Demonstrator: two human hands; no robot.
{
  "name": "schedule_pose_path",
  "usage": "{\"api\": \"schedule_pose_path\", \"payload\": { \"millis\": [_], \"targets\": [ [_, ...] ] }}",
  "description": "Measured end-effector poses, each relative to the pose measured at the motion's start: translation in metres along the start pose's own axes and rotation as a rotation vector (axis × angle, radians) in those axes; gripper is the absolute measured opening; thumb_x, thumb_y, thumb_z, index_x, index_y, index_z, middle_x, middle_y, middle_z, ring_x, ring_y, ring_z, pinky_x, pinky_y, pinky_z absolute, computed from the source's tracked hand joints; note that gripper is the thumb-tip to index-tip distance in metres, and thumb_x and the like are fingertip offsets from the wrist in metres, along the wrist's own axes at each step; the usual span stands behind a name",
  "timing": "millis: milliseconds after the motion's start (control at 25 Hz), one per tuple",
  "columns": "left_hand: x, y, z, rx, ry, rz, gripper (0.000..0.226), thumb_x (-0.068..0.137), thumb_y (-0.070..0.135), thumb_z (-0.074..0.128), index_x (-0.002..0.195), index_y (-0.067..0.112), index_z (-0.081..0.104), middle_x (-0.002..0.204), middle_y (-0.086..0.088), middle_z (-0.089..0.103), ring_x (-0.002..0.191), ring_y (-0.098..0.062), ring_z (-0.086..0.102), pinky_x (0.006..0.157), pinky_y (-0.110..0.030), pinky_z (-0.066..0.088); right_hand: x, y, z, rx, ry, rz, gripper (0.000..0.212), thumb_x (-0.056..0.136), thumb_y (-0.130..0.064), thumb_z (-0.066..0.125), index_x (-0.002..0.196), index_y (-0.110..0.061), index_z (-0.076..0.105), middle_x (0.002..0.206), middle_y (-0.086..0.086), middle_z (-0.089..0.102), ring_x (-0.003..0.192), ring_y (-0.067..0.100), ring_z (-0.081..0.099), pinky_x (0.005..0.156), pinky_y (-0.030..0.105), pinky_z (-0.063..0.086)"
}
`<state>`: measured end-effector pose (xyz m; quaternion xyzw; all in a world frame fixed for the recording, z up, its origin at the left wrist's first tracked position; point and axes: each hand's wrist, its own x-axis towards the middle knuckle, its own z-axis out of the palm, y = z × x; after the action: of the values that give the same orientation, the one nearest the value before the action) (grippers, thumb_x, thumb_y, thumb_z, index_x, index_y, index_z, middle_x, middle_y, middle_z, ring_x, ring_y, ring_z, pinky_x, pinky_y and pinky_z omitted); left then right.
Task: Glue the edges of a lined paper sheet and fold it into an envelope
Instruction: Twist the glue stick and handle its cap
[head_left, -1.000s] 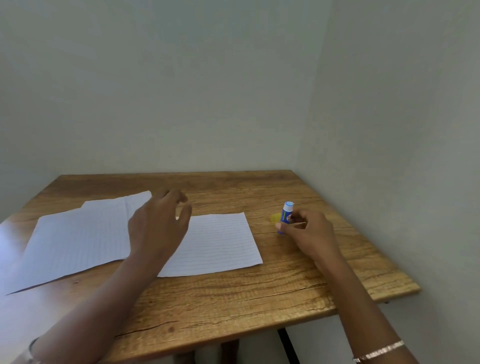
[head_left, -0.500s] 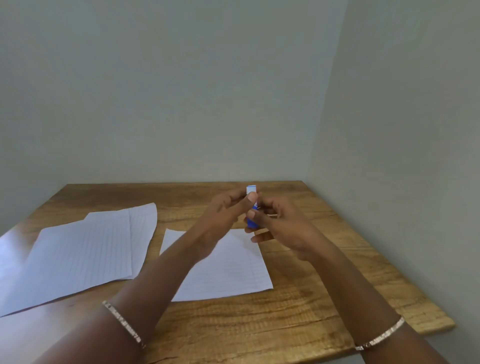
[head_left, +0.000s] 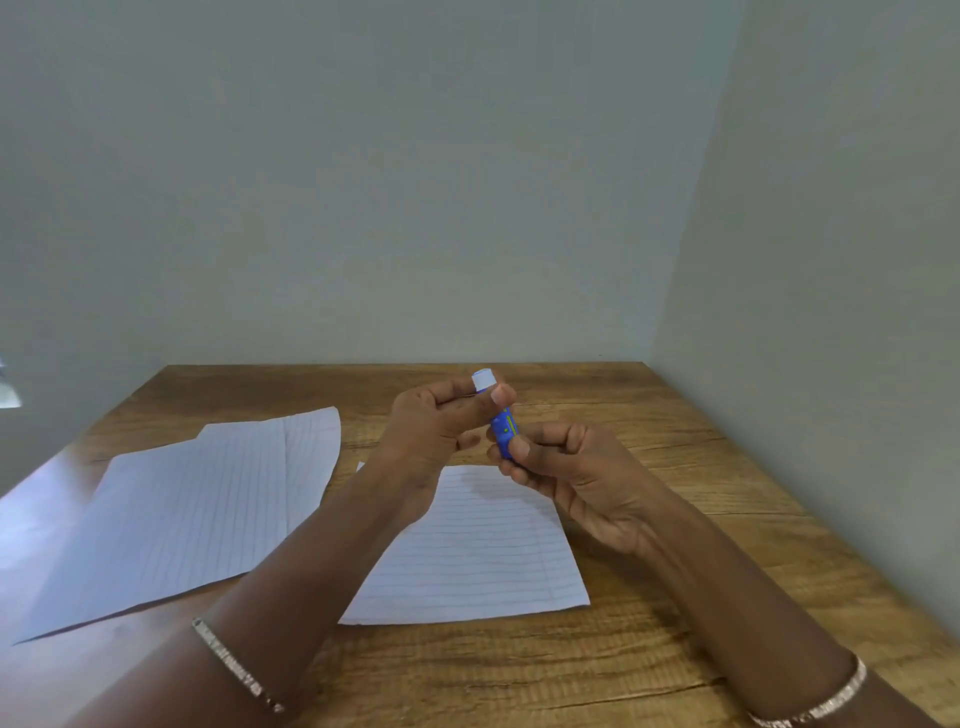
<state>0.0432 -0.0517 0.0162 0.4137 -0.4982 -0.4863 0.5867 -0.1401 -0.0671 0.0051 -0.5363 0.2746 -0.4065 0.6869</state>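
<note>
A blue glue stick (head_left: 504, 434) with a white cap (head_left: 483, 380) is held upright above the table. My right hand (head_left: 576, 475) grips its blue body from below. My left hand (head_left: 436, 431) pinches the cap end between thumb and fingers. Under both hands a small lined paper sheet (head_left: 478, 551) lies flat on the wooden table (head_left: 675, 571).
Larger lined sheets (head_left: 182, 514), overlapping, lie at the left of the table. Walls close off the table at the back and the right. The table's left part shines with glare.
My right hand picked the glue stick up from the table's right side and brought it to the middle. My left hand left the paper and closed on the cap.
</note>
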Motion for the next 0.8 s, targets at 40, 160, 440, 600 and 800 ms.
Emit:
{"api": "schedule_pose_path", "payload": {
  "millis": [40, 160, 440, 600, 800],
  "targets": [
    [0.0, -0.001, 0.0, 0.018, 0.05, -0.012, 0.055, 0.052, 0.05, 0.09, 0.093, 0.015, 0.078, 0.096, 0.002, 0.08, 0.094, -0.014, 0.074, 0.087, -0.036, 0.053, -0.001, 0.001, 0.003, -0.073, 0.06, -0.036, 0.04, 0.071, -0.008, 0.085, 0.108, 0.005, 0.076, 0.094, 0.016, 0.077, 0.08, 0.018, 0.073, 0.077, 0.022, 0.059],
    [0.0, -0.003, 0.003, 0.034, 0.174, -0.025, 0.047, 0.037, 0.051, 0.094, 0.069, 0.026, 0.071, 0.066, 0.008, 0.067, 0.072, -0.011, 0.066, 0.073, -0.031, 0.051, -0.003, 0.006, 0.008, -0.311, 0.237, -0.144, 0.042, 0.059, -0.006, 0.096, 0.095, -0.005, 0.074, 0.087, 0.015, 0.079, 0.08, 0.022, 0.076, 0.076, 0.027, 0.06],
    [0.003, -0.004, -0.003, -0.064, 0.091, 0.035, 0.04, 0.043, 0.05, 0.093, 0.069, 0.027, 0.075, 0.072, 0.004, 0.073, 0.079, -0.011, 0.071, 0.081, -0.033, 0.051, -0.007, 0.002, 0.014, 0.285, 0.077, 0.185, 0.034, 0.082, -0.019, 0.078, 0.101, 0.01, 0.078, 0.107, 0.028, 0.076, 0.096, 0.03, 0.079, 0.074, 0.026, 0.064],
    [0.002, -0.006, -0.001, -0.147, 0.06, 0.016, 0.042, 0.046, 0.043, 0.094, 0.077, 0.019, 0.078, 0.079, -0.003, 0.075, 0.081, -0.015, 0.073, 0.082, -0.03, 0.054, -0.007, 0.004, 0.02, 0.052, 0.196, -0.064, 0.031, 0.066, -0.009, 0.087, 0.094, -0.002, 0.075, 0.097, 0.023, 0.077, 0.085, 0.024, 0.079, 0.078, 0.027, 0.063],
    [0.002, -0.003, -0.001, -0.209, 0.061, 0.003, 0.051, 0.048, 0.041, 0.091, 0.087, 0.011, 0.076, 0.09, -0.008, 0.073, 0.089, -0.018, 0.072, 0.082, -0.025, 0.057, -0.007, 0.001, 0.02, 0.138, 0.18, -0.043, 0.032, 0.072, -0.023, 0.088, 0.097, -0.005, 0.08, 0.105, 0.025, 0.078, 0.096, 0.031, 0.078, 0.08, 0.031, 0.064]
  ]
}}
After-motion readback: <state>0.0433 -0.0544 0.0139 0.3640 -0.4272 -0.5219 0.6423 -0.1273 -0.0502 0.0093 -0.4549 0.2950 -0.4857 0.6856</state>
